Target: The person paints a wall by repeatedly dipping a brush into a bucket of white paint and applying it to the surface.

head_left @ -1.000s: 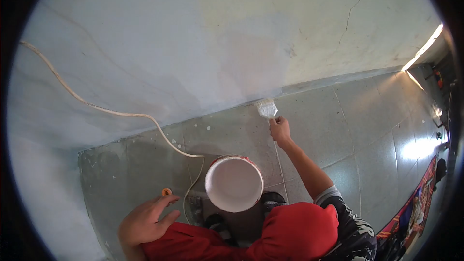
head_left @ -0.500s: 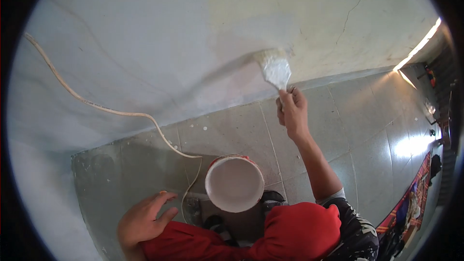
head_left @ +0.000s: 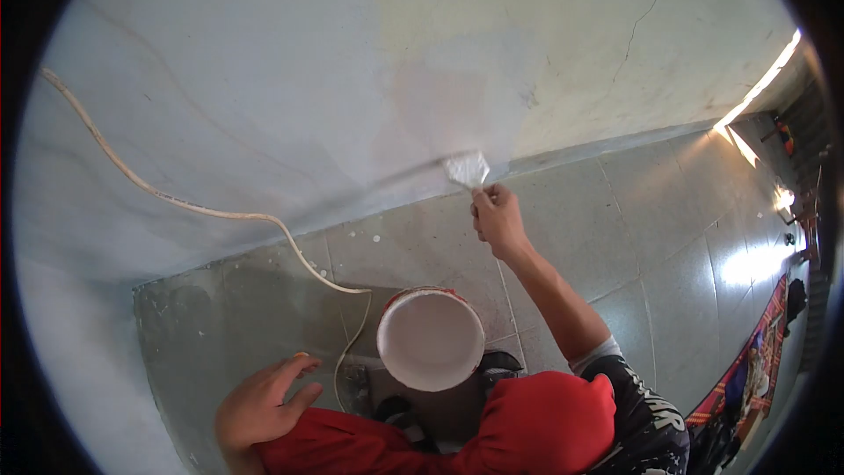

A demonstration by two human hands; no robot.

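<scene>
A wide paintbrush (head_left: 467,169) with a white-smeared body is gripped by its handle in my right hand (head_left: 499,221). Its bristle end is at the lower part of the wall (head_left: 290,79), close above the floor line. Around it the wall shows pale bluish paint on the left, a pinkish patch, and yellowish surface to the right. My left hand (head_left: 264,405) rests by my red-clad left knee, holding nothing, thumb and fingers apart. Between my feet and the wall stands a round bucket (head_left: 431,340) with whitish liquid inside and red marks on its rim.
A pale cable (head_left: 198,208) runs down the wall and across the floor, passing left of the bucket. Grey tiles (head_left: 580,229) carry some white paint spots. At far right lies a red patterned cloth (head_left: 734,378) with items on it. Light enters through a gap (head_left: 761,79).
My right hand has brought the paintbrush down and a little left along the wall, towards the floor edge. The left hand and the bucket look nearly the same.
</scene>
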